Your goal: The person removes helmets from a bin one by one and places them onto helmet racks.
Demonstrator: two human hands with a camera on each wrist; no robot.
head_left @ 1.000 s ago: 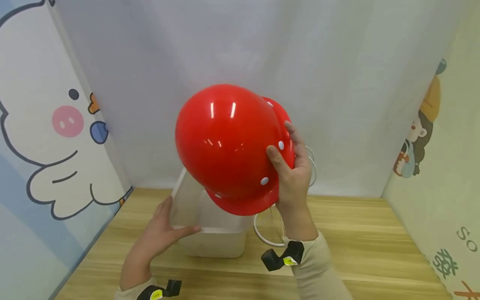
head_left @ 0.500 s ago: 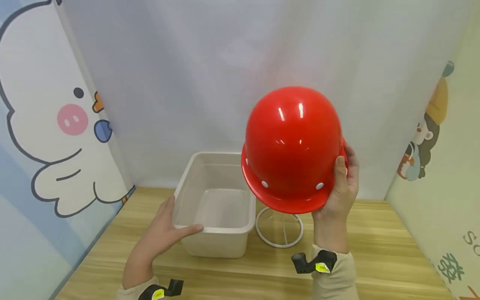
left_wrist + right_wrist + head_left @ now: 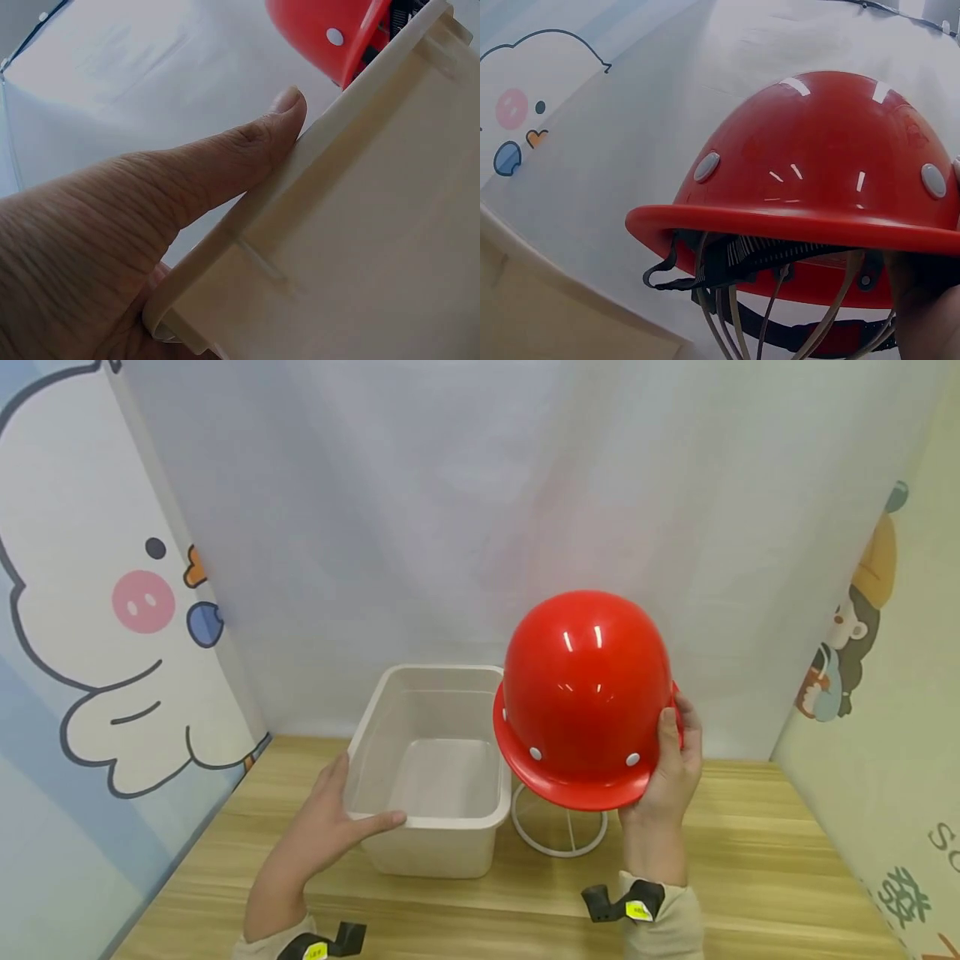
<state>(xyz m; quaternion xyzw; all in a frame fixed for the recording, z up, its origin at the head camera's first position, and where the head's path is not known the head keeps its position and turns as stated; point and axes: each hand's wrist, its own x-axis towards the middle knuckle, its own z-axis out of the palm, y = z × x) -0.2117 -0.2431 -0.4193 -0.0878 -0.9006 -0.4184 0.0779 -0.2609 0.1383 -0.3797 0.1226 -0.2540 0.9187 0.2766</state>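
My right hand [image 3: 663,777] grips the brim of a red hard hat [image 3: 588,693], thumb on the outside of the shell. The hat is tilted slightly, dome up, above a white wire stand [image 3: 561,852] whose ring base rests on the table. In the right wrist view, the stand's pale wires [image 3: 829,326] reach up into the hat, beside its black strap [image 3: 742,259]; the stand's top is hidden. At the near left corner of an off-white plastic bin [image 3: 491,821], my left hand [image 3: 318,827] holds the rim, its thumb [image 3: 247,146] along the edge.
The bin's inside floor [image 3: 446,777] is visible, with nothing lying on it. Both bin and stand are on a wood-grain table [image 3: 750,860]. A pale curtain [image 3: 360,552] hangs behind, and panels with cartoon drawings [image 3: 142,602] flank the table.
The hard hat has moved right from over the bin to over the wire stand, turned more upright, then come down. The left hand has stayed on the bin's corner.
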